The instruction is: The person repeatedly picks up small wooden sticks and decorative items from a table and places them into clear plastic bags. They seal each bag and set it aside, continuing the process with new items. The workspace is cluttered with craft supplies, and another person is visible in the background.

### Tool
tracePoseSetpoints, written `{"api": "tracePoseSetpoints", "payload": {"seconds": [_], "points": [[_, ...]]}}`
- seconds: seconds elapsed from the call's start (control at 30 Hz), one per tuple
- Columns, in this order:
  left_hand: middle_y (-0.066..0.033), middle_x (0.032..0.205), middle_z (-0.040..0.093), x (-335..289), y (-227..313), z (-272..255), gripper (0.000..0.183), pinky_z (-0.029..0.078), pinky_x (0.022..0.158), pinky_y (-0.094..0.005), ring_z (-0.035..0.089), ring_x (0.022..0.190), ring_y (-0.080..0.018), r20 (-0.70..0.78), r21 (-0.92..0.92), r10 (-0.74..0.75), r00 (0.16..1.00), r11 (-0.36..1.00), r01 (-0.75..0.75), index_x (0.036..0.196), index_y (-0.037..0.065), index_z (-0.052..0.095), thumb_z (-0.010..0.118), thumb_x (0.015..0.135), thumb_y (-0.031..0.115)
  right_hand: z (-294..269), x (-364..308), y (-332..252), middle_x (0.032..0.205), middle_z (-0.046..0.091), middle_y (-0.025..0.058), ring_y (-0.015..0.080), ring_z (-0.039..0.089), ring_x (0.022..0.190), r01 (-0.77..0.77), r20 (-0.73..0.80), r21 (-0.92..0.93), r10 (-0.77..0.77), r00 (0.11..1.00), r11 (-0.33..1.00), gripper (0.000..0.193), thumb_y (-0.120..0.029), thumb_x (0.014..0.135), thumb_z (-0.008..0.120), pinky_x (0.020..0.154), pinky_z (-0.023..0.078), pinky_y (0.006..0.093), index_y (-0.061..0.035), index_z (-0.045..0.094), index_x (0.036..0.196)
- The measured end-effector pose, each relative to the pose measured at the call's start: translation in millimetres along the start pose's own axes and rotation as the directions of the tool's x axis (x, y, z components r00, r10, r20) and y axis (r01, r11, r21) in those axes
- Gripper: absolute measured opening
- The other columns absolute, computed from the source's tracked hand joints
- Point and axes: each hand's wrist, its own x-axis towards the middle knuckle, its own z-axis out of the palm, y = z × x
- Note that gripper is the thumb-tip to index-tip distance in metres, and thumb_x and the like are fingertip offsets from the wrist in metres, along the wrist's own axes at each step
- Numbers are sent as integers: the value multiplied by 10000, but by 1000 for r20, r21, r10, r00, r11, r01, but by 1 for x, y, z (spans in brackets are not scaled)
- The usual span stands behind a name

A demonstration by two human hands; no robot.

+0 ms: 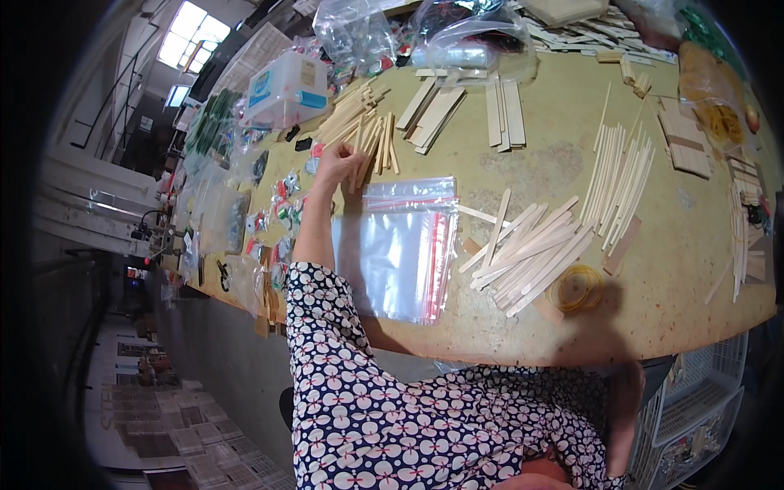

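Observation:
My left hand reaches over the table, its fingers pinched on short wooden sticks that hang below the fingertips. Just beside it lies a loose bundle of similar square sticks, with a further pile of pale sticks behind. Nearer to me, under my left forearm's right side, is a stack of clear zip bags with red-striped edges. A smaller clear bag lies at its far edge. My right arm hangs at the lower right; its hand is out of sight.
Flat craft sticks lie fanned right of the bags, near yellow rubber bands and long thin rods. Wooden slats lie farther back. A white plastic tub and small bagged parts crowd the left side.

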Motion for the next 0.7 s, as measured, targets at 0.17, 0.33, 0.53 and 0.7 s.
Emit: {"api": "tracePoseSetpoints", "payload": {"seconds": [0.17,0.33,0.53,0.7], "points": [[-89,714,657,-12,23,9,237,497,590,-329,622,649,-171,-156,115,152,976,984,-135,835,2,619,699,830,225,1,-2,1,1178,586,168,375,544,1108,-25,13,13,25,1000,1000,163,-13,802,585,925,437,484,19,607,960],[-191,814,702,-26,46,30,267,538,716,-415,688,769,-337,-157,522,304,940,833,-183,857,6,666,722,758,248,3,-1,3,1182,591,163,379,541,1122,5,7,11,-5,1000,1000,138,-11,810,581,940,432,490,20,613,940],[-200,800,696,-24,59,28,336,542,706,-399,691,756,-319,-124,433,77,989,901,-16,865,-8,680,733,725,293,2,-5,7,1211,585,171,385,530,1148,-33,86,43,30,996,999,204,-8,816,576,978,420,476,19,620,1013],[-80,721,659,-14,31,11,300,501,572,-302,622,613,-129,-100,241,154,983,962,-127,846,4,654,711,775,290,-2,-3,1,1236,578,180,391,518,1171,-181,114,143,165,980,973,374,-10,823,571,1002,406,467,6,593,1195]]}}
